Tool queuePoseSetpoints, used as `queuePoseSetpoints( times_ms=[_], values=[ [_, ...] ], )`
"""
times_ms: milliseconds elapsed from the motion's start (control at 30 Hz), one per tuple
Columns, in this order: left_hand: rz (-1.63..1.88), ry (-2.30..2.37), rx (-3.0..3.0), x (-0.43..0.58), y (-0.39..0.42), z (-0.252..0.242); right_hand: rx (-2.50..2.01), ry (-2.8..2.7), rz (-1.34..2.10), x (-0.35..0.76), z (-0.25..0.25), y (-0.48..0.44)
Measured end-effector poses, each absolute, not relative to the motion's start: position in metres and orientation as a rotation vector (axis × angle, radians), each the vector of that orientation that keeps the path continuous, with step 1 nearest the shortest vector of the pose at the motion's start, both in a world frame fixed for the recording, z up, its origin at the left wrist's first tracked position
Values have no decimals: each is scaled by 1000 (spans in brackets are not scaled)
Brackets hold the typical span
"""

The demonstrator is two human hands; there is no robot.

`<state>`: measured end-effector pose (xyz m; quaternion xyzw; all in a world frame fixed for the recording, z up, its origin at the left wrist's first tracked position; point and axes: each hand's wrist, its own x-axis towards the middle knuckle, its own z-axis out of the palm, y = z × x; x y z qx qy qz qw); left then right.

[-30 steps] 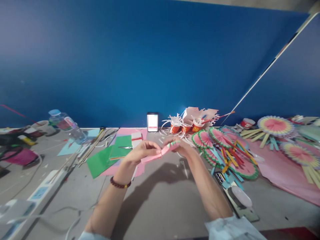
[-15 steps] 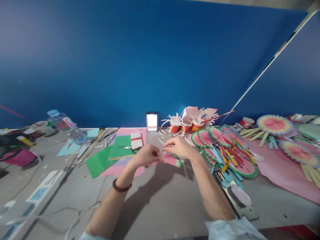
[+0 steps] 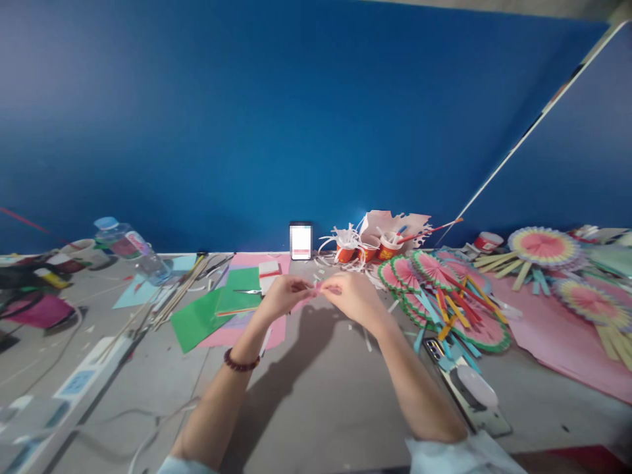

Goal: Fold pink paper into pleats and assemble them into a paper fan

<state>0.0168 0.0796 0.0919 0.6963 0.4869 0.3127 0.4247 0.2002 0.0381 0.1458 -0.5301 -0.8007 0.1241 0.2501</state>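
My left hand (image 3: 284, 297) and my right hand (image 3: 354, 297) meet over the middle of the table, fingertips almost touching. Each is closed in a pinch on the pleated pink paper (image 3: 318, 288). Only a small pink bit of it shows between the fingers; the rest is hidden by my hands. Left of my left hand lie scissors (image 3: 247, 291) on green paper sheets (image 3: 239, 282), with a white packet (image 3: 268, 271) that my hand partly covers. A narrow white paper strip (image 3: 367, 339) lies below my right hand.
Finished pink paper fans (image 3: 437, 270) with coloured strips are heaped on the right, near a smartphone (image 3: 494, 418). Red paper cups (image 3: 390, 249) and an upright lit screen (image 3: 301, 241) stand by the blue wall. On the left are a water bottle (image 3: 131, 247), sticks (image 3: 182, 289) and a power strip (image 3: 89, 375).
My hands have come closer together and my right fingertips have turned in to the pink paper. The green-edged fan part that showed under my right hand is now out of sight.
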Motion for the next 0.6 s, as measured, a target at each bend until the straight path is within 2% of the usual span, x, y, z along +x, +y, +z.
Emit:
queuePoseSetpoints(
  times_ms=[333,600],
  values=[
    [1065,1231,1521,14,83,102,-1468,-2145,-73,190,132,39],
    [1149,1151,1322,11,83,108,-1371,-2127,14,191,131,41]
  ],
)
